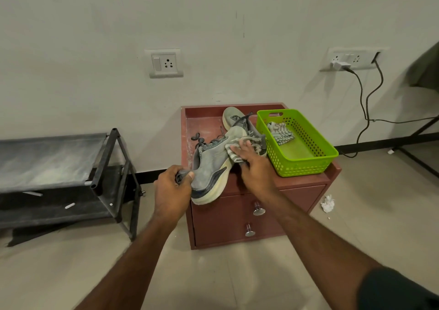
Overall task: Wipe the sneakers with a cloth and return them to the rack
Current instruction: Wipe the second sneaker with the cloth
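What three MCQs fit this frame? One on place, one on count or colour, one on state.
1. Where does the second sneaker lie?
A. On the rack
B. On the cabinet top, left of the green basket
C. On the floor

2. How many knobs show on the cabinet front?
A. One
B. Two
C. Four

3. What is the left hand doing?
A. Gripping the heel of the held sneaker
B. Resting flat on the rack
C. Holding the basket

Key: 1 B, it lies on the cabinet beside the green basket. 2 B, an upper knob and a lower knob show. 3 A, its fingers curl round the heel of the held sneaker while the right hand presses the striped cloth to it.
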`<action>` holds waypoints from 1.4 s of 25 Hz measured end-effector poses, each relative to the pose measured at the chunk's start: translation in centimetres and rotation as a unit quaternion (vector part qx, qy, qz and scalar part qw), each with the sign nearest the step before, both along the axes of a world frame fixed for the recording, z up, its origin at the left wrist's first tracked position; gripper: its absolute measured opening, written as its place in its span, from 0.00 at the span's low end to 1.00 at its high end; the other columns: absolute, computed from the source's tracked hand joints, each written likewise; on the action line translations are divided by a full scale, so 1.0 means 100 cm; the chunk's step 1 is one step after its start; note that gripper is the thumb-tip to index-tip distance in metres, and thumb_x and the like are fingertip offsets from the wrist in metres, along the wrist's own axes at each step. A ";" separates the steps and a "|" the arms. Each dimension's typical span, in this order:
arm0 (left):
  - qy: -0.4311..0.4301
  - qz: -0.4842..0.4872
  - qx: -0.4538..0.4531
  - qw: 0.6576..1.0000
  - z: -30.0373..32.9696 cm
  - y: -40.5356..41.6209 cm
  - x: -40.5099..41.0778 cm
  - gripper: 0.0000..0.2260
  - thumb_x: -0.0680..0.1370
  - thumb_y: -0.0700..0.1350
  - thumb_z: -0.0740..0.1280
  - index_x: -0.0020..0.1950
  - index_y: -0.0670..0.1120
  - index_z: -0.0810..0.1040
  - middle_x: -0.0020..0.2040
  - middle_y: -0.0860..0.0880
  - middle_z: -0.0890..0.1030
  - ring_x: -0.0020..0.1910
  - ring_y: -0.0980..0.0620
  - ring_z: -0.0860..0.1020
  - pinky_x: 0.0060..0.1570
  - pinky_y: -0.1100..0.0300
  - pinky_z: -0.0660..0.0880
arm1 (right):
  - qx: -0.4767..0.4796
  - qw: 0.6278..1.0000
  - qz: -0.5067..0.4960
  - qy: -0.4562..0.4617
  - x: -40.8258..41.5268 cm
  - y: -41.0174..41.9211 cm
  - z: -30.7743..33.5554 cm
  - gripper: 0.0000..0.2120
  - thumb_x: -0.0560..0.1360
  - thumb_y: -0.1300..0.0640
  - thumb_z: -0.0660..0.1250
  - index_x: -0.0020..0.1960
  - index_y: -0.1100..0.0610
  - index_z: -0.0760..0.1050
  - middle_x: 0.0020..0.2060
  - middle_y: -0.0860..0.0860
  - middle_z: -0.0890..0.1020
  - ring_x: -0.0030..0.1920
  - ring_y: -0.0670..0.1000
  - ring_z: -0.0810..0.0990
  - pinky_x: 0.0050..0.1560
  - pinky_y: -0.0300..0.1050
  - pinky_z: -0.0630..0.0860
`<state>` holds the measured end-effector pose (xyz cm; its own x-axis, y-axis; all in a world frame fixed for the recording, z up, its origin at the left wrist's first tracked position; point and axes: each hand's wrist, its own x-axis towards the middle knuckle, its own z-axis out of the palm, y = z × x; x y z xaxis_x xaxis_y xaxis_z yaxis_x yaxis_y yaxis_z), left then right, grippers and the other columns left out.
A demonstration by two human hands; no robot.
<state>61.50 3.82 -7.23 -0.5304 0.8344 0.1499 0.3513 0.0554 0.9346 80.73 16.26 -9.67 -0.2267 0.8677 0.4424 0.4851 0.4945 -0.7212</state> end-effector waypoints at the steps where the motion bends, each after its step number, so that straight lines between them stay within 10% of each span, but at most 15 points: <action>1: -0.006 0.002 -0.002 1.000 0.000 0.001 0.002 0.01 0.79 0.42 0.70 0.48 0.48 0.81 0.41 0.54 0.83 0.42 0.56 0.82 0.46 0.52 0.82 | -0.020 1.000 0.020 0.000 -0.003 -0.008 -0.004 0.26 0.75 0.72 0.63 0.66 0.49 0.78 0.70 0.50 0.74 0.75 0.47 0.65 0.76 0.46 0.62; 6: 0.000 0.014 -0.003 1.000 0.000 0.002 -0.001 0.03 0.78 0.41 0.71 0.49 0.45 0.83 0.42 0.53 0.83 0.43 0.54 0.82 0.48 0.50 0.82 | -0.188 0.944 0.235 0.135 0.010 -0.064 0.008 0.21 0.74 0.70 0.67 0.56 0.47 0.84 0.57 0.48 0.84 0.59 0.52 0.82 0.62 0.49 0.76; 10: 0.000 0.008 -0.007 1.000 0.002 0.003 -0.001 0.03 0.78 0.42 0.71 0.50 0.45 0.83 0.42 0.52 0.83 0.44 0.53 0.82 0.46 0.51 0.81 | -0.127 0.959 0.038 0.249 0.027 -0.030 0.032 0.21 0.75 0.72 0.65 0.58 0.50 0.83 0.55 0.48 0.85 0.54 0.48 0.83 0.55 0.48 0.80; 15: -0.031 0.016 -0.006 0.999 0.001 0.001 0.010 0.06 0.79 0.41 0.69 0.43 0.49 0.80 0.40 0.48 0.82 0.42 0.49 0.82 0.45 0.49 0.81 | -0.092 0.990 0.099 0.029 0.000 -0.021 0.012 0.23 0.77 0.70 0.64 0.66 0.49 0.78 0.69 0.48 0.75 0.74 0.43 0.66 0.75 0.37 0.59; 23: -0.010 0.050 -0.012 0.999 0.000 0.004 0.012 0.03 0.78 0.42 0.70 0.45 0.45 0.81 0.39 0.50 0.81 0.39 0.52 0.80 0.39 0.59 0.77 | -0.192 0.925 0.328 -0.005 0.033 -0.084 0.029 0.26 0.71 0.81 0.59 0.55 0.58 0.83 0.56 0.46 0.83 0.67 0.44 0.75 0.67 0.40 0.71; 27: 0.064 0.033 -0.009 0.997 0.000 0.002 0.009 0.05 0.77 0.47 0.71 0.47 0.46 0.82 0.39 0.51 0.82 0.44 0.49 0.81 0.42 0.54 0.80 | -0.138 0.970 0.093 0.179 0.054 -0.044 0.030 0.25 0.72 0.78 0.62 0.50 0.52 0.86 0.52 0.46 0.86 0.54 0.43 0.83 0.56 0.39 0.78; 35: 0.082 0.060 0.013 0.995 0.001 0.000 0.004 0.07 0.77 0.47 0.71 0.50 0.43 0.83 0.40 0.53 0.82 0.40 0.56 0.81 0.42 0.58 0.79 | -0.062 0.995 0.037 0.070 0.011 -0.027 -0.004 0.26 0.73 0.74 0.62 0.62 0.51 0.81 0.64 0.47 0.80 0.68 0.41 0.73 0.73 0.47 0.67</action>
<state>61.90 3.82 -7.18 -0.5917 0.7617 0.2640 0.4918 0.0816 0.8669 81.86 13.57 -10.05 -0.2351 0.9007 0.3653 0.3408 0.4284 -0.8369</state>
